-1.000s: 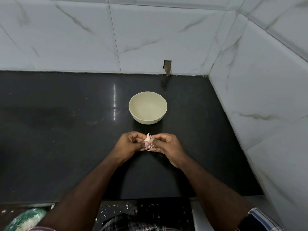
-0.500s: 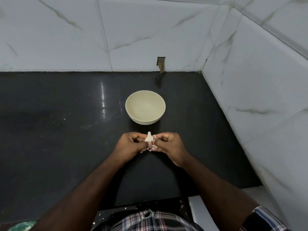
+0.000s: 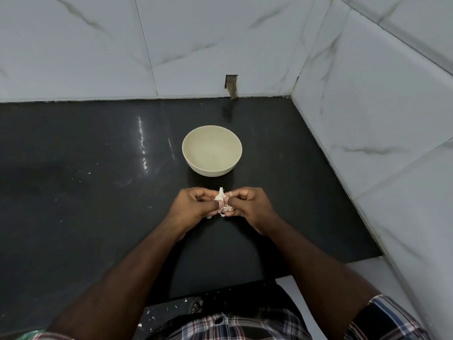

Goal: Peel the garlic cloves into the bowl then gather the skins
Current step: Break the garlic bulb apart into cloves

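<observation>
Here we see both hands meeting over the dark table (image 3: 73,217), just in front of the pale bowl (image 3: 212,150). The left hand (image 3: 193,207) and the right hand (image 3: 250,207) each have a pinching grip on the garlic (image 3: 220,198), fingers curled round it from either side. Loose bits of skin (image 3: 221,213) hang beneath the thumbs. The bowl sits near the tiled wall (image 3: 220,40).
</observation>
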A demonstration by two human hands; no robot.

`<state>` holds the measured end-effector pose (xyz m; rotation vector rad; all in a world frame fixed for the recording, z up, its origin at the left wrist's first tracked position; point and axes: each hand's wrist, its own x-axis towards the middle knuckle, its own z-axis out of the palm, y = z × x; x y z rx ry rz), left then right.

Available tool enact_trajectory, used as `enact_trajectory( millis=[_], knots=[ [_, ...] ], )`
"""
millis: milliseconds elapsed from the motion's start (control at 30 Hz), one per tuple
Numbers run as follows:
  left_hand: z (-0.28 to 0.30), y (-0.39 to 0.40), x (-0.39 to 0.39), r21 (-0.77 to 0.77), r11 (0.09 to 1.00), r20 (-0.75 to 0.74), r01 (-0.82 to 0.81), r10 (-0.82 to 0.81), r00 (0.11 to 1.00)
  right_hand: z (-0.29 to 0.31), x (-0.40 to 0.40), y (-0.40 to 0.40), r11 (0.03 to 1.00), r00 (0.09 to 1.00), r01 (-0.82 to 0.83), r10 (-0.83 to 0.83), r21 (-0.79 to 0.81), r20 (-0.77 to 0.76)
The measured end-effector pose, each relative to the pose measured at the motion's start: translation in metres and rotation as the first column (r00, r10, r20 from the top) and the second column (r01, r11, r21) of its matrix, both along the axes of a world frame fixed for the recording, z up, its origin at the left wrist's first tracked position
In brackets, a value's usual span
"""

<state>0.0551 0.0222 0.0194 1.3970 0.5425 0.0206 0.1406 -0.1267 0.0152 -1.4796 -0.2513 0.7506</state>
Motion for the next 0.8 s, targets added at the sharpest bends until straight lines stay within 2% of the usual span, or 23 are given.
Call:
enact_trajectory(
  millis=[267,333,467,800],
  knots=[
    [0.0043,0.0069,-0.0011,-0.097,0.994,-0.024,0.043,-0.046,0.999,-0.0001,0.0007,0.0007,1.0,1.0,0.006,-0.006,-0.01,-0.016],
    [0.0034,0.0079,-0.0017,-0.046,0.996,-0.021,0.073,-0.074,0.997,0.001,-0.0006,0.0013,1.0,1.0,-0.001,0.001,-0.014,-0.014],
    [0.0017,0.0058,0.001,0.169,0.979,-0.038,0.112,-0.107,0.994,0.0043,0.0003,0.0004,1.0,1.0,-0.005,0.004,-0.029,-0.022],
    [0.0012,0.0045,0.0006,0.203,0.975,-0.049,0.085,-0.077,0.996,0.0028,-0.0015,0.0027,0.998,0.998,-0.001,0.005,-0.067,0.059]
  ],
)
